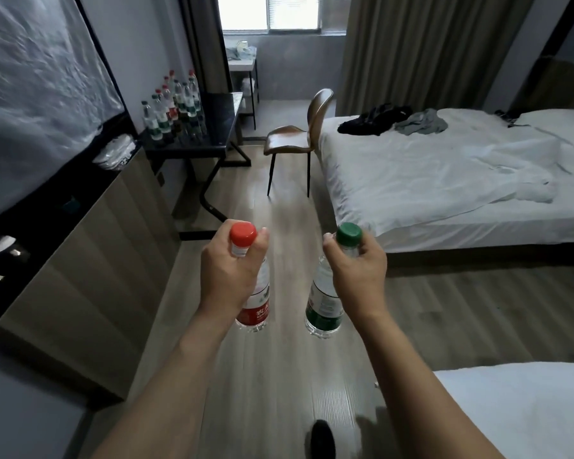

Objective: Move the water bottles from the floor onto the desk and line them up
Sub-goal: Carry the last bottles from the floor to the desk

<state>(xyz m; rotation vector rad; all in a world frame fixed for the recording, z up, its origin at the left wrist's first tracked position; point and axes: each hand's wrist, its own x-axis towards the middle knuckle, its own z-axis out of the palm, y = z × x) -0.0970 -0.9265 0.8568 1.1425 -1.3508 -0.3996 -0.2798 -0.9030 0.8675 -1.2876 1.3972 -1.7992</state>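
Currently two bottles in hand, one per grip. Left hand (227, 273) pinches the neck of the red-capped bottle (254, 306) just under the cap, fingers curled round it; red label with white characters, partly hidden, not readable in full. Right hand (357, 273) holds the green-capped bottle (323, 306) the same way at the neck; green label, print too small to read. Both bottles are clear plastic and hang upright over the wood floor (279, 207), apart from each other, not touching anything else. Fill level cannot be told.

Black counter (227, 127) sits ahead on the left against the wall, well apart from the hands. Cluster of bottles on counter (174, 107) stands in rough rows near the wall, a mix of red and green labels; roughly a dozen, exact count unclear due to overlap.

One brown chair (299, 134) between counter and bed (444, 180). Dark and grey clothes (391, 120) lie on the bed.
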